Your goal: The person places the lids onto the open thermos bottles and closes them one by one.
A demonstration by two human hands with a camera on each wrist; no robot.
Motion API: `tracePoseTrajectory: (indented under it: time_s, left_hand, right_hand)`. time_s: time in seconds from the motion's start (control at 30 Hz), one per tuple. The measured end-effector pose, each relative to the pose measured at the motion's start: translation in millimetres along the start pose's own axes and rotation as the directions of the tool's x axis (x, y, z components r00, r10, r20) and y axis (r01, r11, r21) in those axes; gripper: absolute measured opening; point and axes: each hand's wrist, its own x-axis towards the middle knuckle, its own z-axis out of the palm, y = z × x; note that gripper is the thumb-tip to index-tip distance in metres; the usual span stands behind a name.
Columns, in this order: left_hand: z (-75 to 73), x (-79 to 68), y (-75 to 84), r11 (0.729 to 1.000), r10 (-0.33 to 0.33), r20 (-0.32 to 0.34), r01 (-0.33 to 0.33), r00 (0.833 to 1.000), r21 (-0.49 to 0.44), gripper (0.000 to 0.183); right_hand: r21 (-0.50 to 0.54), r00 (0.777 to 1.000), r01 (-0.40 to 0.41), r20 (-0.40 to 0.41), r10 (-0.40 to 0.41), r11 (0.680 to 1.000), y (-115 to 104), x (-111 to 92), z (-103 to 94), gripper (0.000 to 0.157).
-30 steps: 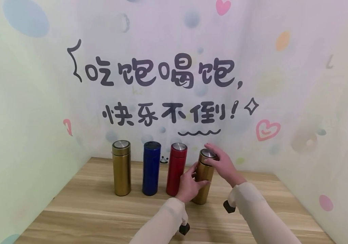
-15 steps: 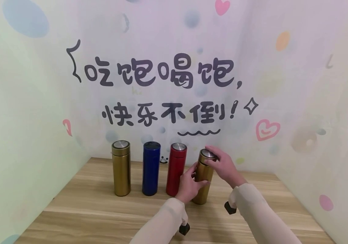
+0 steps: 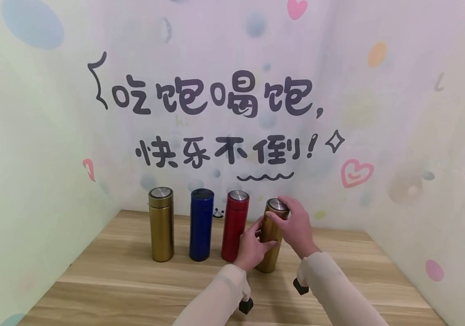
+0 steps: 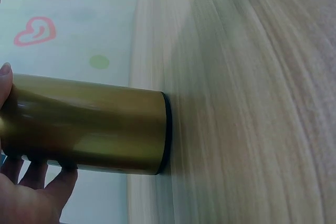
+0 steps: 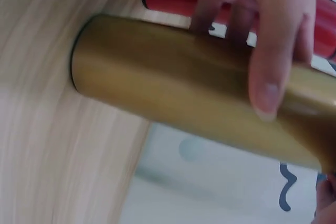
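A gold thermos (image 3: 271, 231) stands on the wooden table at the right end of a row. My left hand (image 3: 251, 250) grips its body, the thumb across the near side and the fingers behind. My right hand (image 3: 299, 228) holds the top, thumb in front and fingers around the far side of the lid (image 3: 277, 205). In the left wrist view the base of the gold thermos (image 4: 94, 124) rests on the tabletop. The right wrist view shows my left hand (image 5: 278, 19) around the body; only a bit of my right hand (image 5: 326, 200) appears at the edge.
Left of the held thermos stand a red thermos (image 3: 235, 226), a blue thermos (image 3: 202, 226) and another gold thermos (image 3: 161, 233), all upright. The red one is close beside my left hand. Printed cloth walls (image 3: 411, 136) enclose the wooden table (image 3: 134, 290).
My right hand has turned at the lid: its thumb has shifted left across the front and its wrist has come inward. My left hand and the thermos stay in place.
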Motion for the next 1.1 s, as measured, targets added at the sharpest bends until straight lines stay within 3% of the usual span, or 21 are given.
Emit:
tracePoseTrajectory:
  time_s: [0.23, 0.4, 0.5, 0.63, 0.83, 0.93, 1.1]
  left_hand:
    - [0.6, 0.2, -0.9, 1.0, -0.03, 0.017, 0.03, 0.999, 0.007, 0.079]
    - [-0.1, 2.0, -1.2, 1.0, -0.009, 0.013, 0.009, 1.0, 0.004, 0.078]
    - [-0.9, 2.3, -0.7, 1.0, -0.011, 0.012, 0.011, 1.0, 0.006, 0.078]
    - [-1.1, 2.0, -0.5, 1.0, -0.022, 0.016, 0.022, 1.0, 0.017, 0.077]
    - [0.2, 2.4, -1.7, 1.0, 0.0, 0.005, 0.0, 1.0, -0.005, 0.076]
    - [0.6, 1.9, -1.3, 1.0, 0.002, 0.013, -0.001, 1.0, -0.018, 0.077]
    - [-0.1, 1.0, -0.7, 1.0, 0.005, 0.015, -0.005, 1.0, -0.018, 0.077]
  right_hand:
    - [-0.032, 0.985, 0.001, -0.172, -0.007, 0.999, -3, -7, 15.9, 0.056]
    - [0.005, 0.976, -0.067, -0.207, 0.067, 0.998, -11, -6, 22.5, 0.059]
    - [0.078, 0.979, -0.117, -0.156, 0.128, 0.99, -14, -4, 21.5, 0.06]
    - [0.19, 0.981, -0.19, 0.005, 0.193, 0.963, -10, -2, 11.7, 0.058]
    - [0.291, 0.965, -0.201, 0.222, 0.139, 0.935, 0, 5, -6.1, 0.061]
    - [0.322, 0.954, -0.204, 0.275, 0.115, 0.924, 4, 8, -11.4, 0.061]
    - [0.317, 0.951, -0.207, 0.288, 0.114, 0.926, 9, 10, -13.9, 0.06]
